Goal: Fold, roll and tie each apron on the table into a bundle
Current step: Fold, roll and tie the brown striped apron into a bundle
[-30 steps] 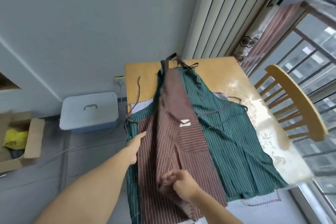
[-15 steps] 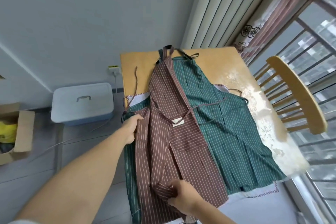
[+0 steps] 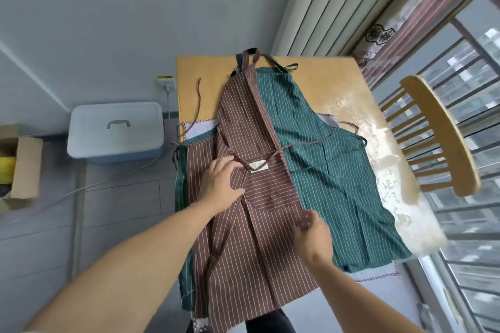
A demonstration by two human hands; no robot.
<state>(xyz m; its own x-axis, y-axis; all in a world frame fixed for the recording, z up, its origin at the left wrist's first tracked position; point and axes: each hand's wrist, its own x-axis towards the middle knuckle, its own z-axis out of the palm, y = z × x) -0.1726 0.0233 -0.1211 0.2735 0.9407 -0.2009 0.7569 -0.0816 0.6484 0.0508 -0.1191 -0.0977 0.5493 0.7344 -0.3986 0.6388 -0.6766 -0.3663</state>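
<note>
A brown striped apron (image 3: 259, 246) lies folded lengthwise on top of a green striped apron (image 3: 332, 170), both spread over the wooden table (image 3: 200, 70). My left hand (image 3: 221, 184) rests flat on the brown apron near its white label, fingers spread. My right hand (image 3: 311, 232) pinches the brown apron's right folded edge at mid-length. A brown tie strap (image 3: 305, 143) trails rightward across the green apron. A white patterned apron (image 3: 198, 127) peeks out from under both at the left edge.
A wooden chair (image 3: 438, 135) stands at the table's right side by the window railing. On the floor to the left are a blue lidded storage box (image 3: 115, 130) and an open cardboard box (image 3: 19, 167). A radiator stands behind the table.
My left hand moved from the apron's left edge onto its middle near the label. My right hand went from the lower hem up to the right folded edge. The brown apron lies flatter.
</note>
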